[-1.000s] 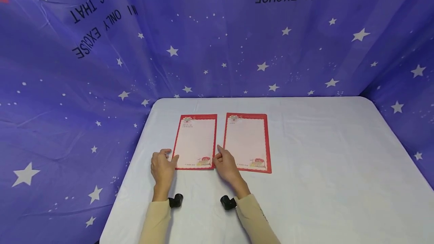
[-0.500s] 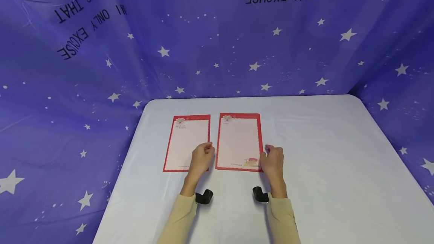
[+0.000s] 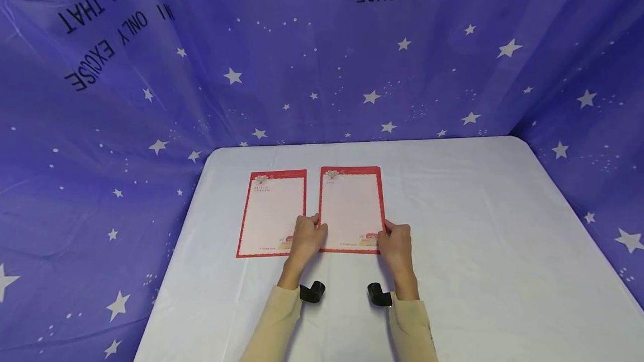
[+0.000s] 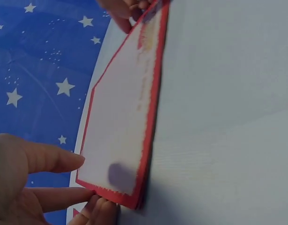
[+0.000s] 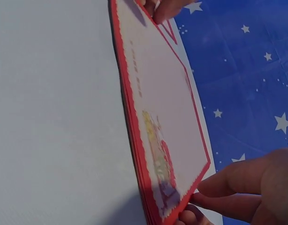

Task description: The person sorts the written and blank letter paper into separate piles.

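A stack of red-bordered letter paper [image 3: 351, 205] lies at the middle of the table, with a flower printed at its far left corner. Several red edges show in its layered side in the right wrist view. My left hand [image 3: 308, 233] grips its near left edge, thumb over the top and fingers at the side. At the near right edge my right hand [image 3: 396, 243] holds it in a like pinch, thumb [image 5: 223, 180] against the border. Just left lies a second red-bordered paper [image 3: 271, 211], its near right corner partly hidden by my left hand.
A white cloth covers the table [image 3: 463, 239]. Purple fabric [image 3: 302, 71] with stars and lettering hangs behind it and on both sides. Black elbow-shaped pieces [image 3: 313, 292] sit at both wrists.
Both hands left the left paper, where they were a second ago, and moved right to the stack's two sides. Their fingers have since closed on its edges. The head view has shifted slightly.
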Demonstrator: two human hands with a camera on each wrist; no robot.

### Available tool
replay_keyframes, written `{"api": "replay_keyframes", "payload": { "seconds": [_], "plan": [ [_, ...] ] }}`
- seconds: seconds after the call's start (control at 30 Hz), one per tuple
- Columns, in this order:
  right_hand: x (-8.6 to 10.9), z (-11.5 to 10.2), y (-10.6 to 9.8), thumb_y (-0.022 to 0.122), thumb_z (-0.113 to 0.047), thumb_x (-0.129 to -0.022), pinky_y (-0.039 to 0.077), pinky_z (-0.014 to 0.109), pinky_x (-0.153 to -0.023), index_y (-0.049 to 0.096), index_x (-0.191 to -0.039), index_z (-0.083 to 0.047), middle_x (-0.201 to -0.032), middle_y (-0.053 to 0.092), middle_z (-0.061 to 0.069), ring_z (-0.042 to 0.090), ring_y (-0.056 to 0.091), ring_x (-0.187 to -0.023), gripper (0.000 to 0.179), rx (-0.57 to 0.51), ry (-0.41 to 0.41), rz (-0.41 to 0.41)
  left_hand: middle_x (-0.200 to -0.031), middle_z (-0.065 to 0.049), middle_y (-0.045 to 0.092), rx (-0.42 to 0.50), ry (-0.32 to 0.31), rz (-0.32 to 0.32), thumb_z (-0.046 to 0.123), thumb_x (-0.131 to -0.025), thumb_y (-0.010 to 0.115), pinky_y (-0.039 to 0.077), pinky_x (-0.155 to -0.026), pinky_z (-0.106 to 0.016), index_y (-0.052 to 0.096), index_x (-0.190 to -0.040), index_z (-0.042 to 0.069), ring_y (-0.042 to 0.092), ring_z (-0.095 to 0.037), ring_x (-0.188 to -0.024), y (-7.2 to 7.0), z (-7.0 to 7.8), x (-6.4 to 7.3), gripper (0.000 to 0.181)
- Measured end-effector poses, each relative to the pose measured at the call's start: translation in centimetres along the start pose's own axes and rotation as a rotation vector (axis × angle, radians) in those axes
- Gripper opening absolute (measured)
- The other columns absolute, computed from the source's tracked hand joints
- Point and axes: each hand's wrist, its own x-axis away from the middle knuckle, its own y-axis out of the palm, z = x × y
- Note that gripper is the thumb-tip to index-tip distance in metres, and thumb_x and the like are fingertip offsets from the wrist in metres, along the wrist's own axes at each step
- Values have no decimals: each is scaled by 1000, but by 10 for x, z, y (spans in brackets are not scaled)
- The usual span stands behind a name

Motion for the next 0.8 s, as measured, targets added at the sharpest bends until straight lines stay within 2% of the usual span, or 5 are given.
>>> {"api": "replay_keyframes", "payload": {
  "seconds": [0.13,0.23,0.4,0.53,0.8],
  "plan": [
    [3,-1,6,55,3,-92,40,60,-101,57,-134,21,-121,49,41,55,47,-116,46,43,-25,47,-122,-32,54,-85,52,25,7,-95,65,44,-98,-52,56,-137,-18,50,-39,-112,5,0,3,50],
    [5,-3,9,57,3,-91,39,58,-95,58,-135,18,-120,49,38,52,46,-113,46,56,-37,98,-122,-29,53,-97,87,59,4,-94,68,43,-99,-51,59,-138,-14,48,-39,-115,6,2,4,48],
    [6,-8,15,56,8,-92,46,47,-79,63,-134,14,-110,56,32,42,55,-97,42,-25,-94,160,-109,-19,61,57,123,77,-7,-94,65,49,-77,-31,61,-140,-8,56,-23,-92,0,2,4,46],
    [8,-14,22,52,11,-93,44,34,-71,64,-133,13,-103,62,27,31,57,-84,42,-108,-131,151,-105,-19,66,192,108,61,-9,-95,60,44,-64,-23,62,-141,-3,55,-15,-78,-13,-1,5,46],
    [17,-31,43,53,11,-95,42,18,-66,63,-137,8,-108,64,21,18,55,-80,44,-234,-188,106,-115,-21,66,280,36,162,0,-99,57,47,-69,-27,64,-143,7,63,-24,-92,-58,-16,8,45]
  ]
}}
